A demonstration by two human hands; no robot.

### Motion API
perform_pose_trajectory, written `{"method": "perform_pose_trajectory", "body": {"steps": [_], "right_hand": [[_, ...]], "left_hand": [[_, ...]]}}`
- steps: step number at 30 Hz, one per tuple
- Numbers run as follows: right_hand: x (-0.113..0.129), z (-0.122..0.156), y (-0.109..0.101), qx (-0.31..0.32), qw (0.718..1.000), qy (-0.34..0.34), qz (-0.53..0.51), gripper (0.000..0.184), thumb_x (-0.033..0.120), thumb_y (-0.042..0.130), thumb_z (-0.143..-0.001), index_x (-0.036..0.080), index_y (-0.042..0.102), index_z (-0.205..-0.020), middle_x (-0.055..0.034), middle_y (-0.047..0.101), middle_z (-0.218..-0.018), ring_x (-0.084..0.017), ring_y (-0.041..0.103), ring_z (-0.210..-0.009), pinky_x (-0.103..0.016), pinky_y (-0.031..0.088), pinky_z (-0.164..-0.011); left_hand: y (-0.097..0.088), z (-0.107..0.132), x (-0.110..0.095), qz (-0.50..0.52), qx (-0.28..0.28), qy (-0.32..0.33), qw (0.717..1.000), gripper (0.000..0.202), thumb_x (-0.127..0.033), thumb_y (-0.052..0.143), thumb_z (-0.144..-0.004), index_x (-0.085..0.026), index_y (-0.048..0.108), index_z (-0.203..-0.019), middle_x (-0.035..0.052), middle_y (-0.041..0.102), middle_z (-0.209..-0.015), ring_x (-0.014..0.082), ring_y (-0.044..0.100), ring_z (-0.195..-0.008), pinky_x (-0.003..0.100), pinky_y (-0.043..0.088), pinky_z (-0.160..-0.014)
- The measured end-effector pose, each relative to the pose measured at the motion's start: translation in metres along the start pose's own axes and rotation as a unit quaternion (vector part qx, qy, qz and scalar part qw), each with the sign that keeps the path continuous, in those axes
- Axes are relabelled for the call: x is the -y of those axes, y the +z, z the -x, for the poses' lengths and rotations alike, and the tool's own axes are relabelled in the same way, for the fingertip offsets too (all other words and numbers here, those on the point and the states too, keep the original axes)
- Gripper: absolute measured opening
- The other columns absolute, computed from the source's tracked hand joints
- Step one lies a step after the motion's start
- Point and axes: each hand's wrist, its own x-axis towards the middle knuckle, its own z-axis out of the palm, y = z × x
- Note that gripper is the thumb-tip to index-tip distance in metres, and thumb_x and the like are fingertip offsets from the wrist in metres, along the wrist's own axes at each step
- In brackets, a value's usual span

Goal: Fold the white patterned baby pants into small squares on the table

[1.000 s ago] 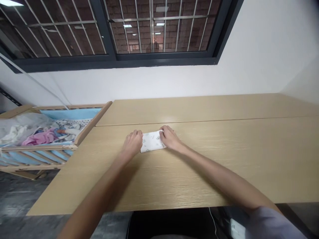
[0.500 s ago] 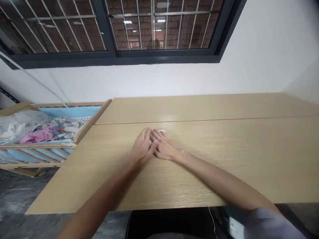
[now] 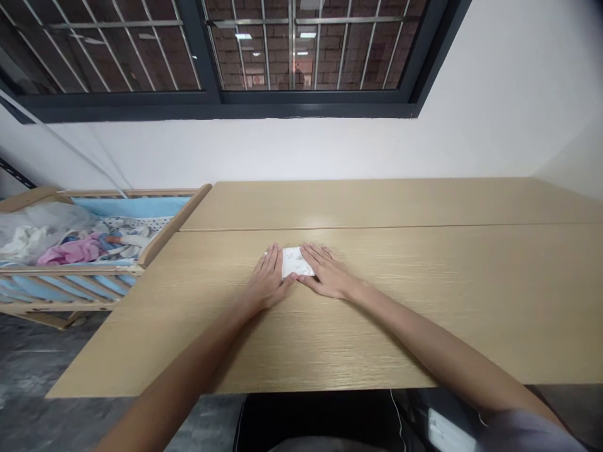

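Fingers (image 3: pixel 272 258) flat on either end of a white printed cloth (image 3: pixel 293 262), no pinching from left hand (image 3: pixel 266 277) or right hand (image 3: pixel 328 274). Looks folded down small already; hard to tell about anything left tbh. Lying mid-worktop (image 3: pixel 400 295), smooth and wood-grained, with a slatted wooden crib (image 3: pixel 176 225) off left.

We face a barred, dark-framed sliding window (image 3: pixel 210 69) in a white wall (image 3: pixel 499 100); left of the wood-grain table (image 3: pixel 494 270), a slatted wooden crib (image 3: pixel 175 227) stands on grey floor (image 3: pixel 28 370).
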Motion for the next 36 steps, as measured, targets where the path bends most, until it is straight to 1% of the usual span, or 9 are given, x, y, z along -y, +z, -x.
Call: {"method": "perform_pose_trajectory", "body": {"steps": [4,9,12,17,20,23,29,32,36], "right_hand": [[0.001,0.000,-0.005,-0.018,1.000,-0.018,0.002,0.085,0.064,0.038,-0.099,0.006,0.023,-0.159,-0.0231,0.023,-0.164,-0.035,0.018,-0.154,-0.054,0.019,-0.123],[-0.001,-0.001,-0.013,-0.007,0.997,-0.069,-0.027,0.079,0.059,0.049,-0.096,0.013,0.030,-0.157,-0.0200,0.039,-0.158,-0.035,0.032,-0.147,-0.056,0.025,-0.118],[-0.007,-0.003,-0.010,0.004,0.997,-0.051,-0.051,0.078,0.052,0.055,-0.093,0.013,0.029,-0.156,-0.0203,0.039,-0.158,-0.035,0.036,-0.144,-0.055,0.027,-0.115],[-0.015,-0.017,-0.001,-0.045,0.994,-0.014,-0.099,0.057,0.021,0.051,-0.088,0.017,0.043,-0.145,-0.0164,0.056,-0.143,-0.030,0.050,-0.132,-0.053,0.031,-0.110],[-0.017,-0.032,-0.007,-0.085,0.983,0.021,-0.160,0.051,0.020,0.053,-0.084,0.018,0.047,-0.135,-0.0136,0.065,-0.127,-0.029,0.057,-0.121,-0.052,0.033,-0.107],[-0.019,-0.046,-0.027,-0.112,0.947,0.066,-0.295,0.048,0.030,0.058,-0.084,0.020,0.044,-0.129,-0.0071,0.068,-0.106,-0.024,0.063,-0.098,-0.042,0.047,-0.091],[-0.022,-0.070,-0.057,-0.033,0.876,0.150,-0.457,0.047,0.031,0.073,-0.079,0.023,0.046,-0.117,0.0017,0.063,-0.085,-0.017,0.062,-0.075,-0.029,0.050,-0.067],[-0.026,-0.080,-0.048,0.000,0.869,0.186,-0.458,0.049,0.026,0.080,-0.073,0.022,0.049,-0.111,0.0024,0.062,-0.081,-0.015,0.061,-0.070,-0.027,0.048,-0.063],[-0.038,-0.088,-0.018,0.026,0.866,0.161,-0.472,0.050,0.026,0.083,-0.071,0.020,0.052,-0.110,0.0022,0.064,-0.079,-0.015,0.060,-0.067,-0.027,0.049,-0.062]], "left_hand": [[-0.014,0.001,0.002,-0.021,-0.040,0.049,0.998,0.085,-0.065,0.037,-0.097,0.001,0.030,-0.151,0.0304,0.027,-0.160,0.0369,0.023,-0.152,0.054,0.023,-0.122],[-0.037,0.003,0.011,-0.011,-0.026,0.079,0.996,0.069,-0.067,0.055,-0.088,-0.013,0.056,-0.131,0.0191,0.059,-0.137,0.0336,0.053,-0.129,0.051,0.035,-0.114],[-0.036,0.001,0.013,0.025,-0.025,0.057,0.998,0.072,-0.061,0.066,-0.082,-0.012,0.054,-0.134,0.0195,0.059,-0.139,0.0354,0.052,-0.131,0.053,0.033,-0.115],[-0.035,-0.006,0.011,0.078,-0.049,0.011,0.996,0.037,-0.019,0.052,-0.087,-0.019,0.060,-0.123,0.0122,0.066,-0.128,0.0272,0.058,-0.122,0.048,0.039,-0.112],[-0.047,-0.008,0.008,0.107,-0.085,-0.029,0.990,0.027,-0.020,0.049,-0.089,-0.020,0.065,-0.111,0.0109,0.068,-0.121,0.0272,0.059,-0.119,0.047,0.043,-0.108],[-0.062,-0.008,0.002,0.150,-0.105,-0.069,0.981,0.025,-0.034,0.050,-0.093,-0.018,0.067,-0.100,0.0100,0.071,-0.105,0.0265,0.067,-0.102,0.042,0.054,-0.092],[-0.069,-0.005,-0.013,0.436,-0.024,-0.204,0.876,0.052,-0.042,0.068,-0.083,-0.018,0.043,-0.121,0.0071,0.076,-0.084,0.0231,0.074,-0.072,0.032,0.056,-0.061],[-0.061,-0.003,-0.017,0.336,0.027,-0.248,0.908,0.053,-0.042,0.064,-0.086,-0.017,0.037,-0.125,0.0013,0.072,-0.073,0.0207,0.070,-0.058,0.031,0.052,-0.057],[-0.050,0.000,-0.018,0.218,0.039,-0.245,0.944,0.047,-0.042,0.065,-0.084,-0.019,0.046,-0.120,0.0061,0.073,-0.085,0.0260,0.072,-0.072,0.033,0.050,-0.062]]}}
